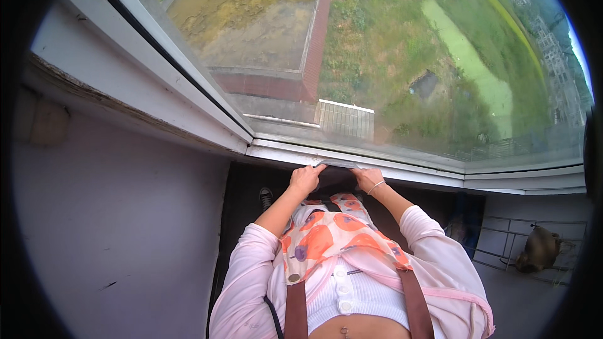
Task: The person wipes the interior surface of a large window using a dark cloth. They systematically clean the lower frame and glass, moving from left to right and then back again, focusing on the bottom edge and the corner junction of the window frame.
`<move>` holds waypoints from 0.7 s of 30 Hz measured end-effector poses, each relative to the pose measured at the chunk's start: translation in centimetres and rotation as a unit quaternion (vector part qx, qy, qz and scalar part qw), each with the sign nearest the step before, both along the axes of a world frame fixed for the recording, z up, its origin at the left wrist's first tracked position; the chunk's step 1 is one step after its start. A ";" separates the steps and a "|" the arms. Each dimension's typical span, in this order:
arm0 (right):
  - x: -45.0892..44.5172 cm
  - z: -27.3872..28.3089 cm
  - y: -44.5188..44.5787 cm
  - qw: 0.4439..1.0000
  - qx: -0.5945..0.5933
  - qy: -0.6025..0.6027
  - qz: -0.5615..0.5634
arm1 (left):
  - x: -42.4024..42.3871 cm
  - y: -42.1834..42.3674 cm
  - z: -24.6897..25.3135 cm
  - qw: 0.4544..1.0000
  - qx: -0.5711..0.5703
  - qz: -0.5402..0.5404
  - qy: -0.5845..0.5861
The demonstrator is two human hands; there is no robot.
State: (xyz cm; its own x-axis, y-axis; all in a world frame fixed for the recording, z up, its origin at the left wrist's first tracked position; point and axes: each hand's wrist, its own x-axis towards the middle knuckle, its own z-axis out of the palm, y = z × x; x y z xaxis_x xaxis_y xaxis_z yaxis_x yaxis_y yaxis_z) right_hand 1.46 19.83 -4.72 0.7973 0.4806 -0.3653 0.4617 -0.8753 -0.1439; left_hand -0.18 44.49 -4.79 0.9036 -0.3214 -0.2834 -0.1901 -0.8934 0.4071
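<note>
Both hands are before me at the white window frame (400, 169), low in the middle of the view. Between them stretches a thin dark grey sheet or cloth (338, 164), whose upper edge touches or lies close to the frame. My left hand (305, 179) grips its left end, thumb on top. The right end is pinched by my right hand (369, 179), which has a thin bracelet at the wrist. What hangs below the sheet is in shadow and hard to make out. An apron (325, 238) with orange fruit print covers my front.
Window glass (377, 56) rises ahead, with a flat roof and green ground far below outside. A pale wall (118, 226) stands at the left. At the lower right, a wire rack (499, 240) is near a brown object (538, 249). A dark sneaker (266, 197) shows on the floor.
</note>
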 end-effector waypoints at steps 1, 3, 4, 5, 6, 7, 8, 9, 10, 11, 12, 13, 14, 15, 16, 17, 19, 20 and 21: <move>0.4 0.6 2.1 1.000 0.001 0.014 0.005 | -0.1 1.6 -0.2 1.000 0.009 0.019 -0.015; 1.1 0.7 5.7 0.999 0.029 0.019 0.026 | -0.2 4.4 -0.2 0.997 0.035 0.060 -0.024; 1.4 0.1 7.2 0.999 0.038 0.014 0.031 | -0.3 5.4 0.2 0.996 0.040 0.081 -0.022; 1.6 -0.4 8.7 0.998 0.048 0.009 0.041 | -0.7 6.8 -0.9 0.993 0.029 0.101 -0.048; 1.8 0.1 10.3 0.999 0.031 0.027 0.035 | -1.0 7.6 -0.9 0.993 0.033 0.108 -0.046; 2.0 0.8 11.3 0.998 0.015 0.045 0.030 | -1.1 8.0 -0.7 0.992 0.038 0.116 -0.045; 1.7 0.7 11.3 0.999 0.024 0.040 0.014 | -1.2 7.8 -0.4 0.992 0.051 0.110 -0.031; 1.7 0.4 10.8 0.999 0.033 0.031 0.004 | -1.3 7.2 -0.2 0.992 0.047 0.114 -0.027; 1.7 0.0 9.7 0.999 0.043 0.022 -0.008 | -1.4 6.3 -0.3 0.993 0.040 0.107 -0.029; 1.7 -0.3 8.4 0.998 0.052 0.014 -0.021 | -1.3 5.1 -0.4 0.994 0.033 0.099 -0.032; 1.6 0.2 6.9 0.998 0.028 0.025 -0.042 | -1.2 3.8 -0.2 0.997 0.019 0.070 -0.019; 1.3 1.3 5.3 0.998 0.011 0.029 -0.051 | -1.3 2.3 -0.2 0.999 0.027 0.031 -0.015; 0.9 0.7 2.7 0.998 0.013 0.021 -0.057 | -1.2 0.6 -0.3 1.000 0.001 0.004 -0.012; 0.4 0.4 0.2 0.997 0.011 0.010 -0.074 | -0.9 -1.2 -1.1 1.000 -0.013 -0.015 -0.005; -0.2 0.7 -2.2 0.995 -0.013 0.011 -0.095 | -0.4 -3.2 -0.5 0.999 -0.020 -0.039 0.005; -1.0 1.3 -4.3 0.990 -0.043 0.015 -0.130 | 0.4 -5.4 -0.2 0.997 -0.032 -0.065 0.032; -1.8 2.5 -7.2 0.986 -0.052 -0.002 -0.156 | 1.1 -8.7 -0.6 0.993 -0.055 -0.100 0.017; -2.4 2.1 -8.3 0.985 -0.060 -0.001 -0.162 | 1.0 -9.9 -0.5 0.993 -0.063 -0.100 0.020; -2.8 2.3 -8.8 0.983 -0.067 0.000 -0.171 | 1.1 -10.5 0.0 0.992 -0.069 -0.103 0.024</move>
